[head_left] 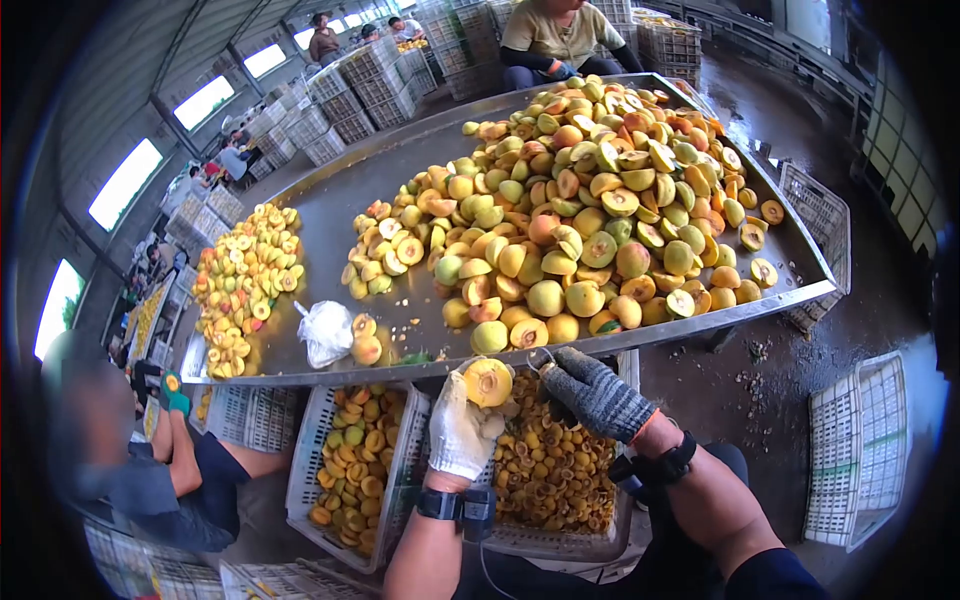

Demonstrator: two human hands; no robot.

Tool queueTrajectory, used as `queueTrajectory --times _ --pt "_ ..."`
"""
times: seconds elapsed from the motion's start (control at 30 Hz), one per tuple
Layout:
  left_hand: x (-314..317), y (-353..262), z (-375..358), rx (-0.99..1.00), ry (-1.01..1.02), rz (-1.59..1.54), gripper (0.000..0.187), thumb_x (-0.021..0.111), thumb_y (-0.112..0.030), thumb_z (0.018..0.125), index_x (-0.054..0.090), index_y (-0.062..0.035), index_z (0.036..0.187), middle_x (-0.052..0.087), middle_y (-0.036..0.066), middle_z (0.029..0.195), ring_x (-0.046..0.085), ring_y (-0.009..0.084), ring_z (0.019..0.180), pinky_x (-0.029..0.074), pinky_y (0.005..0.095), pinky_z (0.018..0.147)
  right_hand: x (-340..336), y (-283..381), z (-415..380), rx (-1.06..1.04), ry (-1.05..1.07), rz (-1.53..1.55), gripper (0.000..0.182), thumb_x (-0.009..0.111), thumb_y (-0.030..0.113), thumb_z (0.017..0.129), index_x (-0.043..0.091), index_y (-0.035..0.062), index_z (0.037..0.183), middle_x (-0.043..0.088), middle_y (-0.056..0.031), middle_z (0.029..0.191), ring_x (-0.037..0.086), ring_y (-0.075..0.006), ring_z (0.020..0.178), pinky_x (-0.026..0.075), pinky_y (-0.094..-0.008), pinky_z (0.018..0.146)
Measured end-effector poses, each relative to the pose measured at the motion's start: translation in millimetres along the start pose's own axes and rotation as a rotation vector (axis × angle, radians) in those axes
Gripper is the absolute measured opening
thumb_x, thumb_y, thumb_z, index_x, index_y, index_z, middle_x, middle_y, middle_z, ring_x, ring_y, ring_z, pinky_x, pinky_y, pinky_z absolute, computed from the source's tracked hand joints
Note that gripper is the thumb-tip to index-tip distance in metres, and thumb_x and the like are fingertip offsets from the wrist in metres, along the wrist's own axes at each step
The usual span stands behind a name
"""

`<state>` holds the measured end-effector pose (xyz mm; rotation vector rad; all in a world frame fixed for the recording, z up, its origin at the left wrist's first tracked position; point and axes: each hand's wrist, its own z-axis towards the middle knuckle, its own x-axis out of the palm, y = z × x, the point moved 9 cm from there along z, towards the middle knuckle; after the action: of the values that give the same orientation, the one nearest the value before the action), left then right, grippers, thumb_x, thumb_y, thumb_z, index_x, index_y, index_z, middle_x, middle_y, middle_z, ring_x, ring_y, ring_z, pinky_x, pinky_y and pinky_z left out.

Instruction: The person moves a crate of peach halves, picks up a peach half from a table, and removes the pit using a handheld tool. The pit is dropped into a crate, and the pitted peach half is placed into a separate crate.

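Note:
My left hand (462,428), in a white glove, holds a peach half (488,382) with its cut face up, just below the table's front edge. To its right, my right hand (595,395) wears a grey knitted glove and is closed on a small tool with a curved metal loop (541,360). The loop is close to the fruit, with a small gap between them. Beneath both hands sits a crate (625,505) of small, brownish-orange pieces. Left of it, another crate (318,440) holds peach halves.
A metal table (330,215) bears a large heap of halved peaches (600,215), a smaller pile (250,270) and a white plastic bag (326,333). Co-workers sit across (555,40) and at left (150,490). Crates (855,450) stand at right and behind.

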<state>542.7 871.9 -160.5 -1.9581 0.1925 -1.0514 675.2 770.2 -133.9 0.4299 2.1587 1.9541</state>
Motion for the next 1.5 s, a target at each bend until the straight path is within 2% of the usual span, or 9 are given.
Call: queueTrajectory --times 0.07,0.17,0.23,0.33,0.5,0.87,1.27,1.43,1.5 --pt "-11.0 8.0 -3.6 0.005 -0.057 -0.026 0.043 0.046 -0.043 0.101 0.052 -0.0128 0.131 0.065 0.008 0.116 0.066 0.0204 0.082 0.041 0.0218 0.049 11.7 4.5 0.6 0.059 0.034 -0.045 0.032 0.05 0.031 0.104 0.056 0.0069 0.124 0.06 0.0005 0.09 0.057 -0.0053 0.07 0.049 -0.0225 0.062" --pt "-23.6 4.4 -3.6 0.126 -0.114 -0.024 0.043 0.045 -0.046 0.101 0.054 -0.0131 0.128 0.064 0.008 0.118 0.065 0.02 0.087 0.043 0.0233 0.053 26.6 2.7 8.5 0.007 0.059 -0.03 0.032 0.052 0.028 0.103 0.056 0.0054 0.124 0.064 -0.0043 0.095 0.064 -0.0141 0.079 0.052 -0.029 0.07" --pt "-25.2 1.2 -0.3 0.156 -0.141 -0.015 0.043 0.041 -0.047 0.103 0.054 -0.0143 0.127 0.065 0.008 0.107 0.063 0.0157 0.085 0.045 0.0214 0.058 34.0 40.4 -2.2 -0.626 -0.086 -0.516 0.026 0.056 0.018 0.098 0.056 0.0014 0.118 0.066 -0.0154 0.101 0.065 -0.0305 0.083 0.052 -0.0382 0.073" --pt "-12.3 -10.4 0.7 0.149 -0.07 -0.154 0.045 0.042 -0.047 0.102 0.053 -0.0133 0.129 0.065 0.008 0.106 0.063 0.0163 0.085 0.047 0.0237 0.059 45.3 30.5 3.4 -0.529 -0.146 -0.674 0.024 0.06 0.014 0.092 0.057 0.0005 0.111 0.064 -0.0221 0.101 0.063 -0.0415 0.086 0.051 -0.0459 0.071" --pt "-9.7 -19.2 -1.7 0.28 -0.088 -0.121 0.048 0.051 -0.045 0.099 0.052 -0.0123 0.133 0.062 0.011 0.115 0.06 0.0198 0.095 0.049 0.0282 0.071 63.2 29.1 4.8 -0.497 -0.149 -0.666 0.034 0.063 0.018 0.092 0.049 0.002 0.118 0.064 -0.0202 0.081 0.063 -0.0416 0.072 0.05 -0.0487 0.061" --pt "-6.9 -20.8 -7.3 0.369 0.046 -0.24 0.049 0.053 -0.027 0.095 0.045 -0.0086 0.141 0.055 0.012 0.132 0.053 0.0243 0.12 0.042 0.0391 0.105 80.1 28.7 8.1 -0.397 -0.218 -0.782 0.037 0.064 0.02 0.091 0.051 -0.0023 0.117 0.063 -0.0205 0.079 0.064 -0.0396 0.069 0.051 -0.0469 0.059" --pt "-2.1 -29.9 -14.1 0.483 -0.092 -0.039 0.046 0.054 -0.019 0.093 0.048 -0.0036 0.135 0.056 0.011 0.126 0.054 0.0222 0.116 0.043 0.036 0.103 91.6 25.9 8.5 -0.295 -0.251 -0.766 0.036 0.061 0.022 0.09 0.052 -0.0007 0.117 0.065 -0.0215 0.088 0.066 -0.0386 0.08 0.052 -0.0449 0.065" --pt "-10.1 -30.0 -12.1 0.443 -0.074 -0.02 0.046 0.054 -0.019 0.093 0.049 -0.0006 0.134 0.057 0.012 0.126 0.055 0.0216 0.115 0.043 0.0357 0.103 99.3 23.1 10.1 -0.116 -0.099 -0.853 0.031 0.059 0.02 0.09 0.054 0.0019 0.115 0.065 -0.0206 0.087 0.065 -0.0371 0.071 0.051 -0.0443 0.061" --pt "-19.7 -31.1 -8.1 0.429 -0.072 -0.004 0.045 0.054 -0.019 0.093 0.049 0.0006 0.134 0.058 0.012 0.125 0.055 0.0208 0.114 0.043 0.035 0.103 97.1 7.3 19.0 -0.228 0.036 -0.923 0.028 0.058 0.02 0.091 0.055 0.0014 0.112 0.065 -0.0197 0.084 0.064 -0.0366 0.068 0.05 -0.0445 0.06"
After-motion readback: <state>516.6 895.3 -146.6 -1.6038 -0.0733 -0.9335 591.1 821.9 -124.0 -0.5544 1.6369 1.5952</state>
